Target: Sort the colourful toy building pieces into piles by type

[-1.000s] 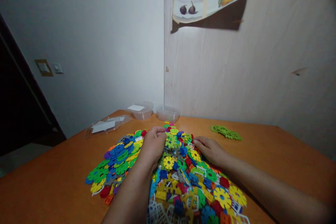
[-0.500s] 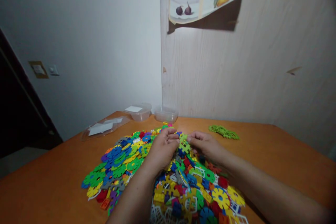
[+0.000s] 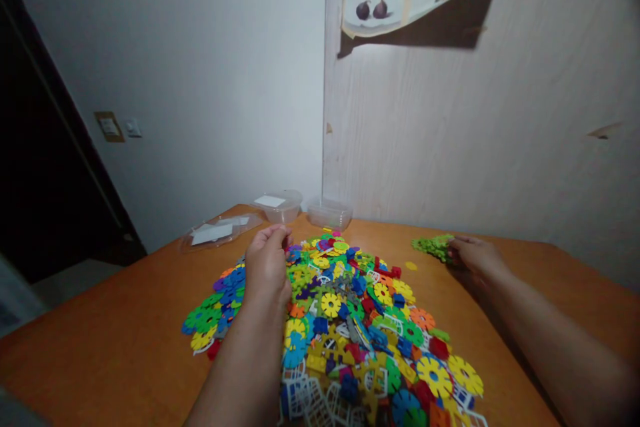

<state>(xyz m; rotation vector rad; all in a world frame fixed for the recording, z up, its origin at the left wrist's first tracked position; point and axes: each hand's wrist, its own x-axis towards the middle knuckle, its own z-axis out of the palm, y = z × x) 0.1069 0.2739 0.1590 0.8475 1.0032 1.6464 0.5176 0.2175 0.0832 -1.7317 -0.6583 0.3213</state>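
Observation:
A large pile of colourful plastic pieces [image 3: 350, 320], with discs, bricks and white lattice parts, covers the middle of the table. My left hand [image 3: 270, 257] is over the pile's left back side, its fingers curled together; whatever they may hold is hidden. Out to the right, my right hand [image 3: 475, 257] pinches a light green piece at the right end of the small group of joined green pieces [image 3: 430, 247], which lies apart from the pile.
Two clear plastic tubs [image 3: 280, 207] [image 3: 330, 213] stand at the back of the wooden table [image 3: 125, 320], near the wall. Left of them lies a clear lid [image 3: 215, 233] with white paper. A single yellow piece [image 3: 411, 266] lies between the pile and the green group.
My right hand has moved right from the pile to the green group, with a light green piece. My left hand has drawn away to the left. The view has shifted slightly.

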